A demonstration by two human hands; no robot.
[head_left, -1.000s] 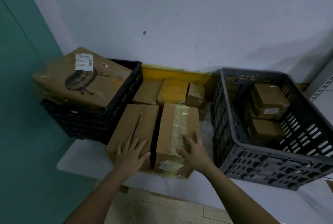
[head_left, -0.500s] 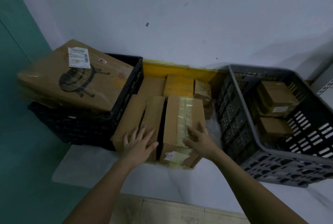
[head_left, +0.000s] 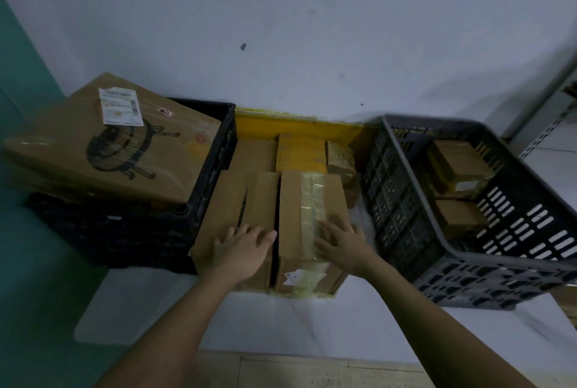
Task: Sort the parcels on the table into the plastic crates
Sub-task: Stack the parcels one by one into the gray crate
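Cardboard fills the middle of the white worktop [head_left: 162, 309]: two long parcels lie side by side between the black crate [head_left: 199, 200] and the grey crate [head_left: 468, 269], with smaller parcels [head_left: 299, 153] packed behind them against the wall. The left hand [head_left: 242, 250] rests flat, fingers spread and relaxed, on the plain parcel [head_left: 231, 200]; the right hand [head_left: 342, 242] lies the same way on the taped parcel [head_left: 299, 200], gripping nothing. Both are only pressing down, so a lift seems to be the step in hand. To do it well, I would slide the fingers over the outer long edges and under the near ends before raising anything, and take one parcel at a time, since the pair sit touching and a flat palm gives no hold. The black crate is already capped by a large tilted box [head_left: 103, 144], so the grey crate, which holds a few small parcels, looks the roomier target. Compared with half a second ago, both hands sit on the same two parcels in much the same pose; mainly the view has shifted slightly.
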